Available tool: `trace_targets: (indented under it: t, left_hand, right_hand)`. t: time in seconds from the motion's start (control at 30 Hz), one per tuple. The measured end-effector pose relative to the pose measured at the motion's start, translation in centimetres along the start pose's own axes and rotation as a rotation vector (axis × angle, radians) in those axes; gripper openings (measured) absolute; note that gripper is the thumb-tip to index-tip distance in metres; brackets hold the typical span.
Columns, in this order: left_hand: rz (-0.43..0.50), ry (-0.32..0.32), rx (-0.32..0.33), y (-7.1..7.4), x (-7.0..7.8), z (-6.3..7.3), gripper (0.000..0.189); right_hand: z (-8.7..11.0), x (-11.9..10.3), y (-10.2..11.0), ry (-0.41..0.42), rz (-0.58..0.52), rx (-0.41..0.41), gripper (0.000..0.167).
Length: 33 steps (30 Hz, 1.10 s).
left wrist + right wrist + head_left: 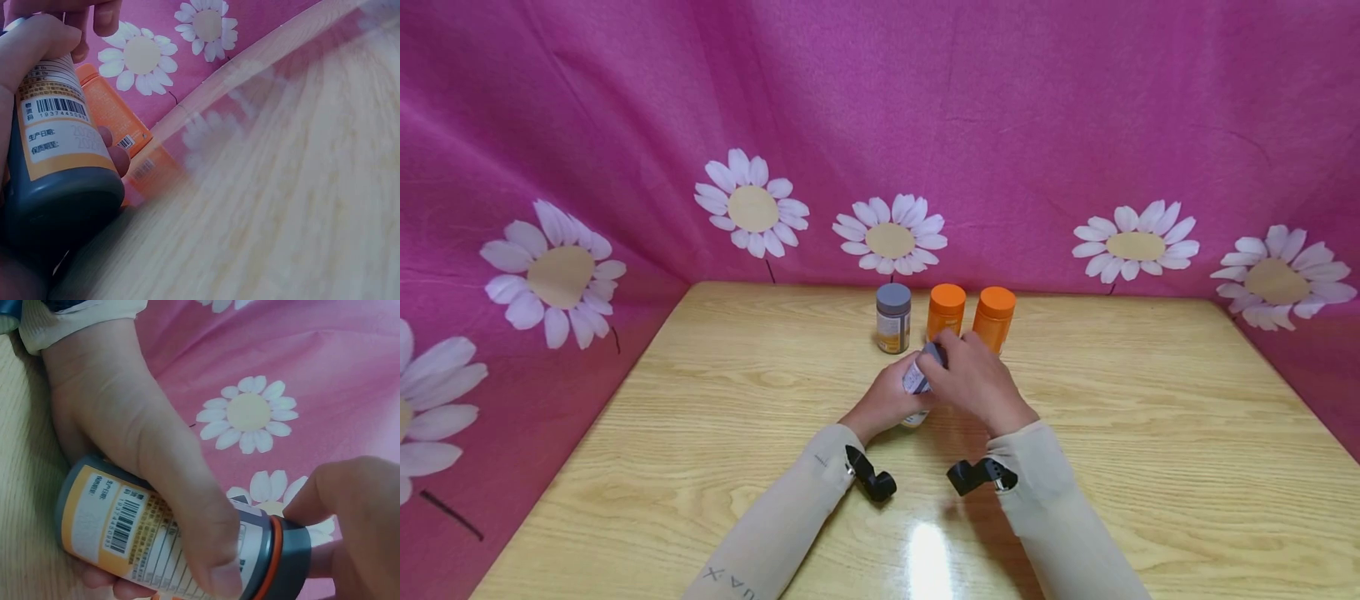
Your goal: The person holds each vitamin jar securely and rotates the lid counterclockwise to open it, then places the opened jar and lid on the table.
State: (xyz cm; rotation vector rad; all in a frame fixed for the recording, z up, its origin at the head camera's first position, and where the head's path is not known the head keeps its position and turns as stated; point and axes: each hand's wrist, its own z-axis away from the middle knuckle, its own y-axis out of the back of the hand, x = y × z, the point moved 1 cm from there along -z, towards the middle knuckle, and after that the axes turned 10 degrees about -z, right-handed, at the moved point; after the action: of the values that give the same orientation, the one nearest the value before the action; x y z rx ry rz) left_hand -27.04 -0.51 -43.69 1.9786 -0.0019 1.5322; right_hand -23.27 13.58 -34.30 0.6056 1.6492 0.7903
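Observation:
My left hand grips a grey pill bottle around its body, thumb across the printed label. The bottle leans, its capped end up toward my right hand. Fingers of that hand pinch the grey cap, seen at the bottle's end in the right wrist view. An orange ring shows just below the cap. A barcode and lines of small print face the left wrist camera. Whether the dark base touches the table cannot be made out.
Behind my hands, another grey-capped bottle stands upright on the wooden table. To its right are two orange bottles, one nearer the middle and one farther right. A pink curtain with daisies hangs along the back and sides.

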Motion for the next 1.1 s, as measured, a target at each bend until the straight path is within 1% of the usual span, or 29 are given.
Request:
trace_targets:
  t: [0.1,0.23,0.4,0.67,0.77,0.9,0.97,1.1]
  left_hand:
    - [0.000,-0.014,0.004,0.0,0.0,0.0,0.056]
    - [-0.007,0.001,0.016,0.0,0.0,0.1,0.060]
    - [-0.038,0.016,0.021,0.0,0.0,0.1,0.062]
    - [-0.037,-0.008,0.008,0.0,0.0,0.1,0.055]
    - [-0.027,-0.016,0.005,0.0,-0.1,0.0,0.054]
    - [-0.021,-0.013,0.002,0.0,0.0,0.0,0.056]
    - [-0.020,-0.009,0.001,0.0,0.0,0.0,0.057]
    - [-0.025,-0.006,-0.003,0.1,0.0,0.0,0.059]
  right_hand:
    - [0.1,0.0,0.1,0.034,-0.017,-0.010,0.045]
    - [0.1,0.0,0.1,0.072,-0.033,-0.006,0.041]
    - [0.0,0.1,0.1,0.094,-0.032,0.012,0.038]
    - [-0.1,0.2,0.2,0.123,-0.050,0.003,0.030]
    - [0.0,0.1,0.3,0.122,-0.067,-0.016,0.033]
    - [0.1,0.2,0.6,0.078,-0.100,-0.058,0.041]
    - [0.1,0.2,0.9,0.070,-0.112,-0.073,0.042]
    - [0.1,0.3,1.3,0.080,-0.126,-0.094,0.041]
